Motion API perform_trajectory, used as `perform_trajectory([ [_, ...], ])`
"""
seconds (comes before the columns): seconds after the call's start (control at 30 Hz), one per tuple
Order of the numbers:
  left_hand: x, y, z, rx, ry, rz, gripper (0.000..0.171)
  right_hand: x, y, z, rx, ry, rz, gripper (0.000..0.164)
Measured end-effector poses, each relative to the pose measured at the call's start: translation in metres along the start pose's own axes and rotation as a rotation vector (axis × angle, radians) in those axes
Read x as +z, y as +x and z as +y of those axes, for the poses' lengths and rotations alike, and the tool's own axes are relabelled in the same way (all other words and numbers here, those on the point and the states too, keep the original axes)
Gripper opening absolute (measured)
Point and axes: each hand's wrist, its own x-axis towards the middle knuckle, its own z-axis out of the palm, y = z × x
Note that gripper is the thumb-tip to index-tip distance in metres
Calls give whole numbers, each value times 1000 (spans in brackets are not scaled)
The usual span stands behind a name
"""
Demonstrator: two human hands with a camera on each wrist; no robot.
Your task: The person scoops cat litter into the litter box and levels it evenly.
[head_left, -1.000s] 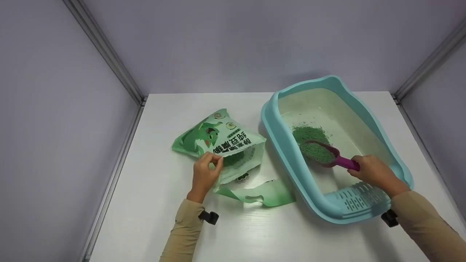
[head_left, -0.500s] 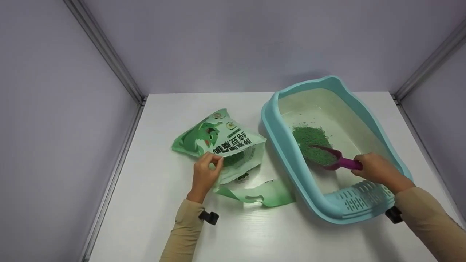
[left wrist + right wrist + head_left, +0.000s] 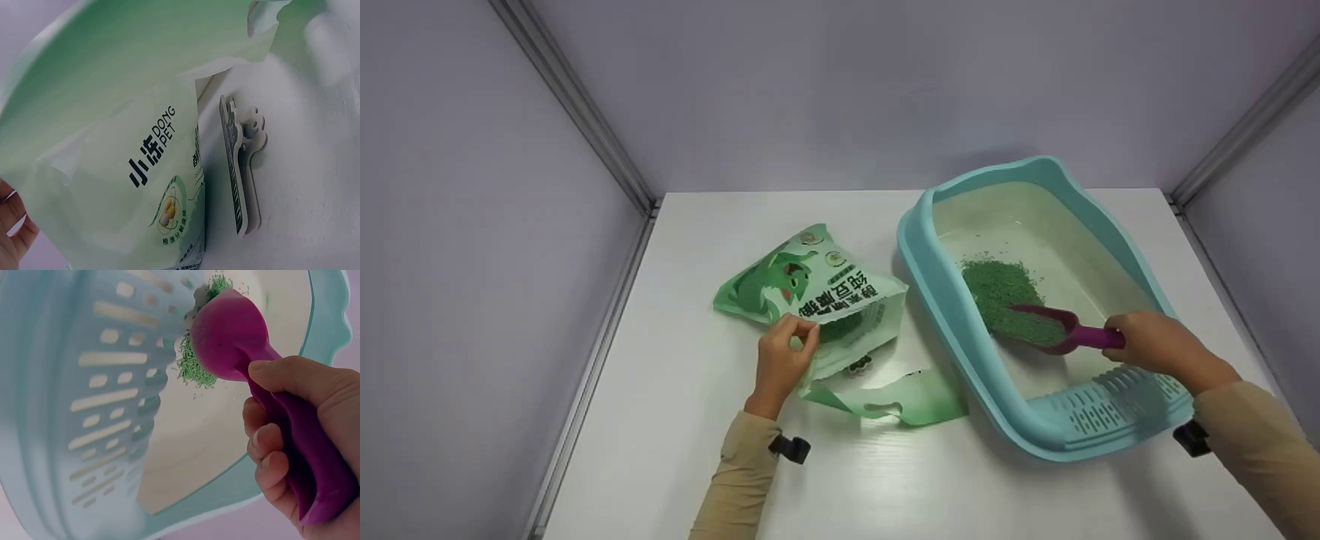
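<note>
Gripping the purple scoop (image 3: 1069, 340) by its handle in curled right fingers (image 3: 273, 469), inside the blue tray (image 3: 960, 337) near the right edge of the surface (image 3: 877, 487), among green pellets (image 3: 997, 289). Pinching the green bag (image 3: 810, 289) at its opening with left fingers (image 3: 791, 322), toward the back left corner. Likely light and stiff as scoops go, best held by the handle; probably soft and slippery at the bag, best taken by the rim. Readable on the bag: “小冻”, “DONG PET”.

A narrow gap ran between the bag (image 3: 810, 289) and the tray (image 3: 964, 326), with the torn strip (image 3: 924, 403) across its near end. The tray's wall stood between the left hand (image 3: 784, 361) and the scoop (image 3: 1069, 336); the tray's far end lay open from above.
</note>
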Motion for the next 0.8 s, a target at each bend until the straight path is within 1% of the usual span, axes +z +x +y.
perform_trajectory([
  [0.17, 0, 0, 0, 6, 8, 10, 12, -8, -4, 3, 16, -26, -8, 14],
  [0.4, 0, 0, 0, -6, 2, 6, 12, -12, -8, 9, 13, -68, -11, 13],
  [0.67, 1, -1, 0, -1, -10, 9, 12, -18, -11, 15, 55, -85, -35, 16],
  [0.8, 1, 0, 1, 5, -17, 13, 12, -21, -13, 18, 54, -104, -33, 14],
])
